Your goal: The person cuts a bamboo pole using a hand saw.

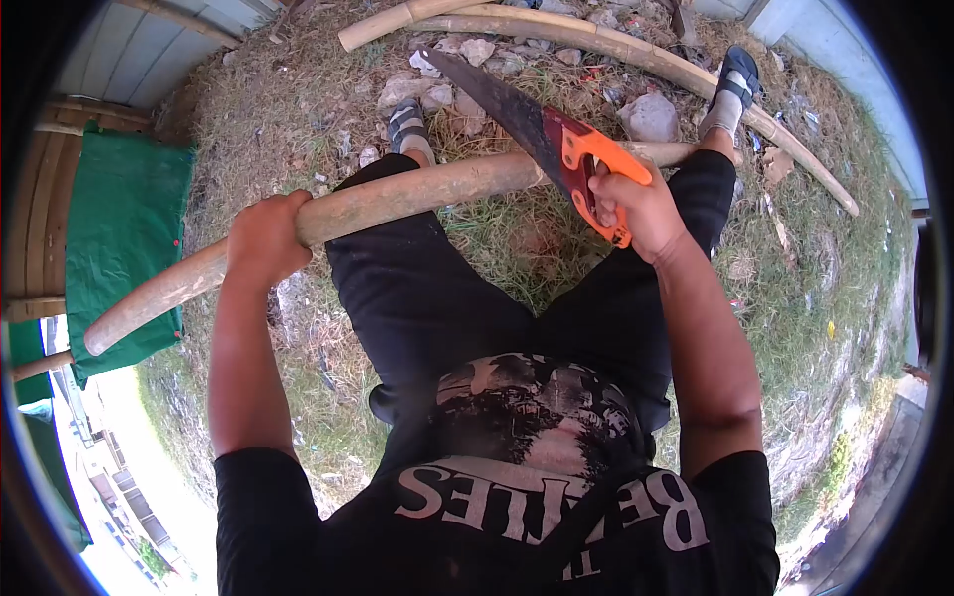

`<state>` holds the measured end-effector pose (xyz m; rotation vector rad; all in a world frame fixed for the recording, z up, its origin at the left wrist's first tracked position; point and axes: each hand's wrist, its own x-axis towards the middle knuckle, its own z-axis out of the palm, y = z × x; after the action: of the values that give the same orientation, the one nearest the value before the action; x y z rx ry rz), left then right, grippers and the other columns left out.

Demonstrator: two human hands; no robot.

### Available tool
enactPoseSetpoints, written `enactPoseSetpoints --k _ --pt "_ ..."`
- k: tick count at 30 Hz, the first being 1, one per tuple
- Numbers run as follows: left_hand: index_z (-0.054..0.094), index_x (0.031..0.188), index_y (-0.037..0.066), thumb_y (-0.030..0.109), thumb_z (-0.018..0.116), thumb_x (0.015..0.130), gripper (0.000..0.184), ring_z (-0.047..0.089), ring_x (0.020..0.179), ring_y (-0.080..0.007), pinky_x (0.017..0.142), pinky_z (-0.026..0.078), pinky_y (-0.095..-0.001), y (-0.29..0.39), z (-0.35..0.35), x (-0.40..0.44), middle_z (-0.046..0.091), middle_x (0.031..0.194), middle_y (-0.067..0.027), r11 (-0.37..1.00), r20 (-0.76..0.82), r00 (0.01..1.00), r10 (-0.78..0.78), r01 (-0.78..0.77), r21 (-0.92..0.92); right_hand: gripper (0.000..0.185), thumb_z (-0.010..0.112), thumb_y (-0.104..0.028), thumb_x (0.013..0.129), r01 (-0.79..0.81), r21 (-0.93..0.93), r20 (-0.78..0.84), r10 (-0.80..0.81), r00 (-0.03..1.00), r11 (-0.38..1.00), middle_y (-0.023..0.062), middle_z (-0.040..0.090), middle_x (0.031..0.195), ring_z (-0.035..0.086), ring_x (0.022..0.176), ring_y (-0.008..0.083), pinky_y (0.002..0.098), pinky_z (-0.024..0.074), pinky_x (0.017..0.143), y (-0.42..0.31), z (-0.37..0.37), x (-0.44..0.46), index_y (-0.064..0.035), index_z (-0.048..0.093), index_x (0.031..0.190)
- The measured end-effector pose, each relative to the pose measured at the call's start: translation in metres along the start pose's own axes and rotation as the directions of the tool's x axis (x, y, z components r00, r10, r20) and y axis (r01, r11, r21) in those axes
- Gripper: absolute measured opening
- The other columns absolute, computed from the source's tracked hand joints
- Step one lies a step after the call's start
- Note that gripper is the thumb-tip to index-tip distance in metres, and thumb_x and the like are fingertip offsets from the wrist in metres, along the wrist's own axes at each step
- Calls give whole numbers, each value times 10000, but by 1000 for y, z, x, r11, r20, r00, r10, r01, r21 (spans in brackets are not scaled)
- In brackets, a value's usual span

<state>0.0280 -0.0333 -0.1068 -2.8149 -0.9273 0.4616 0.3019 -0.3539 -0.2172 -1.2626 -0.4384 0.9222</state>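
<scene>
A thick, pale brown wooden pole lies across my thighs, from the lower left up to the right. My left hand is wrapped over it left of my knee. In my right hand is a handsaw with an orange and dark red handle, my fingers closed round the grip. Its dark blade slants up and to the left, crossing the pole near its right part. Whether the teeth touch the wood I cannot tell. Behind the saw handle the pole is partly hidden.
Long bamboo poles lie on the ground beyond my feet. Stones and bits of litter are scattered over dry grass. A green sheet hangs at the left beside wooden boards. Pale blue walls stand at the upper corners.
</scene>
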Motion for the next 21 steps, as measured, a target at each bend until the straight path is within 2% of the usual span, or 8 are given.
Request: enactPoseSetpoints --k 3,5,7,10,14,16,18,21 --pt "693 1157 171 67 769 609 563 688 1037 -350 904 555 -469 -3 -6 6 726 1061 -126 999 40 999 28 -29 36 121 677 -111 888 -98 -98 -10 97 995 990 -11 533 650 487 544 77 263 374 506 -16 8 4 -43 576 885" --pt "690 1161 171 65 766 616 560 688 1037 -349 911 553 -470 -3 1 6 724 1069 -123 999 45 998 43 -44 16 121 650 -55 884 -122 -216 -10 123 992 969 -18 544 700 496 557 65 246 385 513 -22 9 -54 -25 598 989" --pt "687 1161 168 61 760 625 552 687 1039 -349 924 550 -469 -6 0 9 720 1080 -118 1000 33 999 23 -23 5 101 592 -5 875 -104 -179 -62 94 994 978 2 591 728 501 539 59 234 404 496 -28 7 -95 -24 606 972" --pt "687 1159 166 50 754 624 551 685 1043 -350 925 547 -467 1 0 -2 719 1085 -117 1000 5 1000 -1 1 13 55 606 -21 882 -20 -89 -54 16 998 996 0 574 696 487 516 63 242 389 478 2 -5 -54 -17 604 936" --pt "685 1157 166 40 755 622 554 686 1043 -348 922 546 -465 -5 -4 2 719 1085 -118 1000 11 1000 14 -14 8 75 661 -85 900 -80 -139 -15 78 997 987 -15 544 669 483 540 69 246 367 469 -23 25 19 -39 602 902" --pt "684 1155 164 36 754 619 555 685 1042 -347 918 545 -464 -8 -8 12 719 1082 -120 999 40 998 40 -39 -19 56 639 -56 892 -71 -169 -25 68 997 983 -1 552 677 494 531 69 231 372 472 -15 22 -30 -23 597 908" --pt "684 1148 160 33 753 615 552 686 1036 -349 913 544 -465 -9 -7 17 721 1072 -122 1000 -10 1000 24 -25 -16 35 609 -27 889 -45 -205 -18 42 999 978 13 545 644 499 501 71 229 380 458 -26 12 -86 -12 579 897" --pt "686 1138 158 38 756 607 549 686 1031 -353 908 544 -466 -8 2 14 722 1058 -125 1000 -25 999 30 -30 3 25 580 -5 892 -19 -93 -46 15 999 995 18 526 599 494 472 69 231 383 441 -7 -11 -94 -11 557 884"
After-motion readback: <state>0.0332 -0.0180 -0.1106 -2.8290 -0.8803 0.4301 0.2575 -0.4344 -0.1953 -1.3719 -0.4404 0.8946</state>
